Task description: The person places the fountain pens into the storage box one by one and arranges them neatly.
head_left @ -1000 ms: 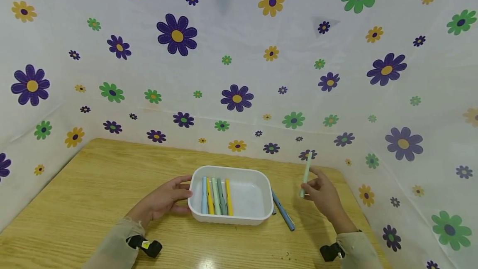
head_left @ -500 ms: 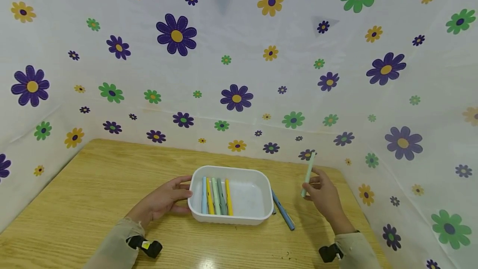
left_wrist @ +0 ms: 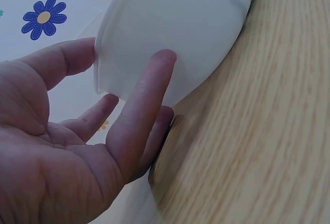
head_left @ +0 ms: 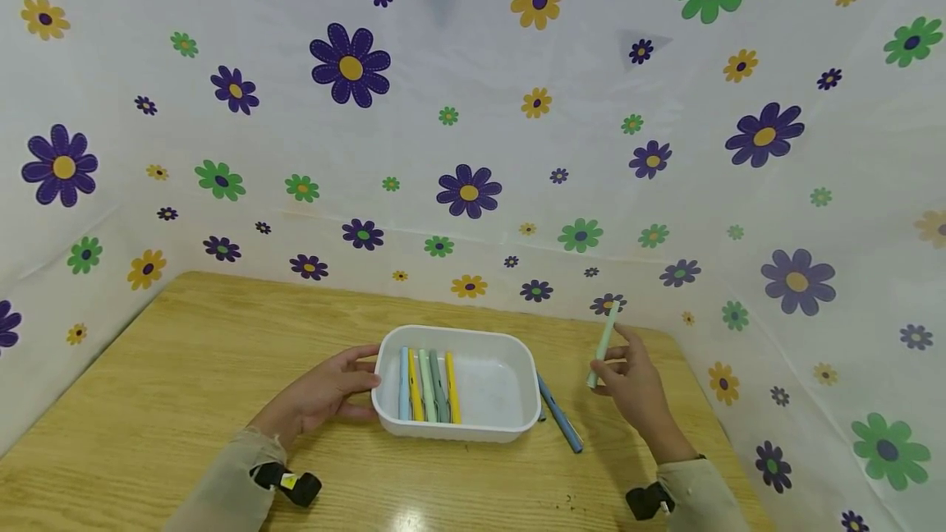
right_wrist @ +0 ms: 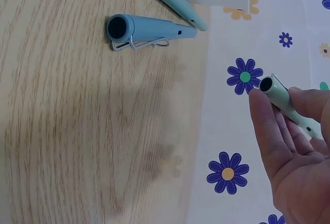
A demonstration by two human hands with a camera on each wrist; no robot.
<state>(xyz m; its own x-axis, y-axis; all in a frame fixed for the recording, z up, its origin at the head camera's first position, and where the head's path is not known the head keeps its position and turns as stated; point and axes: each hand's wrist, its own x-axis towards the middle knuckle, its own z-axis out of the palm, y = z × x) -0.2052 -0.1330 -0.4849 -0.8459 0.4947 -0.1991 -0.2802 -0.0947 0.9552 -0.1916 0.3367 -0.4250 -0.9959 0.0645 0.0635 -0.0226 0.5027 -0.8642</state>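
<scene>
My right hand [head_left: 632, 384] is raised above the right side of the table and pinches a pale green pen [head_left: 602, 347] between thumb and fingers. Its capped end with a wire clip shows in the right wrist view. At the left end of a white plastic box [head_left: 491, 434], my left hand [head_left: 325, 392] rests fairly straight, spread fingers on the rim and end wall. Several pens lie side by side in the box's left half: a light blue pen [head_left: 404, 384], yellow pens [head_left: 452, 388], a pale green one and a grey-green pen [head_left: 439, 388].
Right of the box, a blue pen [head_left: 562, 417] lies on the wooden table [head_left: 222, 351]. A teal pen [right_wrist: 180, 6] lies beside it, mostly hidden by the box in the head view. White cloth [head_left: 473, 121] printed with flowers encloses the back and sides.
My right hand has shifted slightly left with the pale green pen, which tilts a little more. The left hand and the box stay put.
</scene>
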